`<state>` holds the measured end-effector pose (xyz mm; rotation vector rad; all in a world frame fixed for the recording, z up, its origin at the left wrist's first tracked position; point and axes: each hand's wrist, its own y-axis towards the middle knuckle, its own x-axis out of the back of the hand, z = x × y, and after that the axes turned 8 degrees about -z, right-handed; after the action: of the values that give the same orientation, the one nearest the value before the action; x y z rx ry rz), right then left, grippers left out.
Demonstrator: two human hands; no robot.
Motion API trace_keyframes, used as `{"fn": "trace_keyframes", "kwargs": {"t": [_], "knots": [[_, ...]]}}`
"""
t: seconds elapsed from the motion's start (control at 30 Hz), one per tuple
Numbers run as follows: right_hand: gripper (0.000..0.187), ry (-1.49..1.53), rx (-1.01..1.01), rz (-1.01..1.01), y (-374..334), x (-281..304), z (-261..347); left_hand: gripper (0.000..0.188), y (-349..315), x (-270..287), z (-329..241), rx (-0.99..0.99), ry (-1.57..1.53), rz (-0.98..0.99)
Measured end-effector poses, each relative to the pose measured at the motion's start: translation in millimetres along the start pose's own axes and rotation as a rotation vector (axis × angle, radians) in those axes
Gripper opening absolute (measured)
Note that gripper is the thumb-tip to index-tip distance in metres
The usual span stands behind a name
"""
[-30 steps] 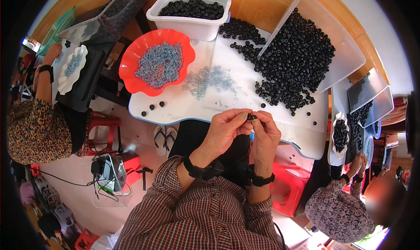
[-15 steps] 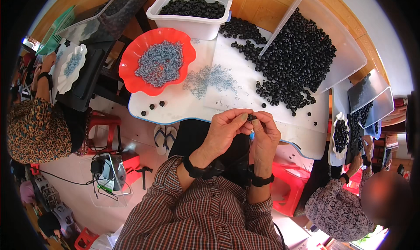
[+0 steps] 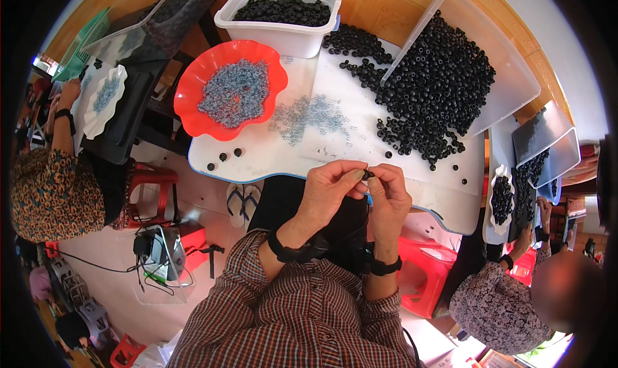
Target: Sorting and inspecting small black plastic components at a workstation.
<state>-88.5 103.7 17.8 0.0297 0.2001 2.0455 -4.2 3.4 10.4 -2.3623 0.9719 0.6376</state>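
Head view: one small black piece (image 3: 367, 174) is pinched between the fingertips of the left hand (image 3: 326, 191) and the right hand (image 3: 389, 191), both narrowed onto it, at the near edge of the surface (image 3: 270, 161). Mostly covered; whether anything else is held with it cannot be told.

Fine two-handed fingertip work, apparently. The piece is best steadied by one hand while turned or pressed by the other, thumbs opposed, force applied squarely; a slanted push could make it slip. Less finger cover would let it be checked by eye. Drops would probably be caught better over the surface. The heap of black pieces (image 3: 438, 91) and scattered clear pieces (image 3: 309, 118) are well clear of the fingers.
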Motion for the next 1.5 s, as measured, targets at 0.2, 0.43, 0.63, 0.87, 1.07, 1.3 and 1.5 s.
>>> {"fn": "trace_keyframes", "kwargs": {"t": [0.2, 0.43, 0.63, 0.87, 1.07, 1.3, 1.5], "knots": [[0.01, -0.299, 0.237, 0.02, 1, -3, 10, 0.022, -3, -3, -4, -0.014, 0.05, -0.046], [0.012, -0.452, 0.326, 0.004, -6, -5, 4, 0.025, -3, -3, -3, 0.002, 0.108, -0.063], [0.016, -0.417, 0.281, 0.018, -8, -4, 6, 0.024, 3, 4, -2, 0.042, 0.113, 0.0], [0.022, -0.119, 0.077, -0.058, -11, -3, 7, 0.028, 8, 13, -6, 0.092, -0.129, 0.114], [0.021, -0.041, -0.026, -0.057, -15, -3, 5, 0.029, 7, 14, -6, 0.113, -0.27, 0.198], [0.019, 0.002, -0.061, -0.058, -10, -4, 7, 0.028, 10, 13, -7, 0.077, -0.337, 0.234], [0.017, 0.009, -0.108, -0.054, -11, -7, 6, 0.027, 10, 8, -13, 0.074, -0.349, 0.179]]}}
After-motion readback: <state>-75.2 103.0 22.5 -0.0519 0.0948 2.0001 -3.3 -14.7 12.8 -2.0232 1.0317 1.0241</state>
